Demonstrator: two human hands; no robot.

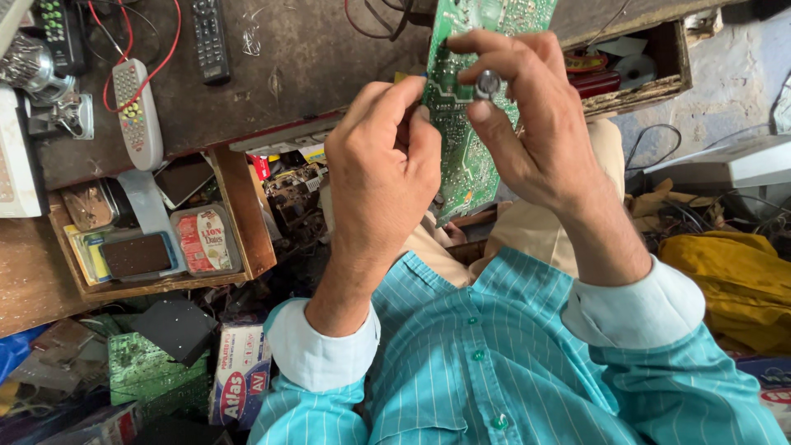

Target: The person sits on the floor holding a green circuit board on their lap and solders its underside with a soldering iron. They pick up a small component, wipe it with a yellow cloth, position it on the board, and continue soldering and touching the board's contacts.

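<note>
I watch my left hand [383,161] and right hand [527,115] pinch a green printed circuit board [461,156], the right also gripping a small silver metal cylinder [488,83].

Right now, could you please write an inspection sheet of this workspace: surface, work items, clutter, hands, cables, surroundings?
Surface: dark, worn wooden bench, scratched and stained.
Work items: green circuit board held upright; small round metal part at its edge.
Clutter: white remote, black remote, open drawer with tins and packets.
Hands: left hand grips the board's edge; right hand pinches the metal part against the board.
Cables: red wire looping by the white remote.
Surroundings: yellow cloth, loose green board and boxes low on the left.
</note>
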